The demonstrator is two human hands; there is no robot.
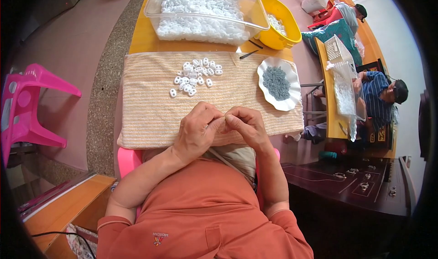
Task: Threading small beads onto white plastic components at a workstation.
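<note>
Striped towelling (150,99) covers the bench (141,42); left hand (195,129) and right hand (247,127) meet, fingers pinched closed, on what I cannot tell. Beyond them, leftward, white two-holed pieces (193,81) look light, stiff, best held by edges; rightward, a dish (294,89) holds grey bits (276,83).

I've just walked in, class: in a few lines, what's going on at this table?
A person in an orange shirt sits at a towel-covered table. The left hand and right hand meet at the fingertips near the edge of the towel; anything pinched there is too small to make out. Ahead lie loose white pieces with two holes. To the right, a wavy white dish holds small grey pieces. Behind stand a clear bin of white pieces and a yellow tub.
</note>
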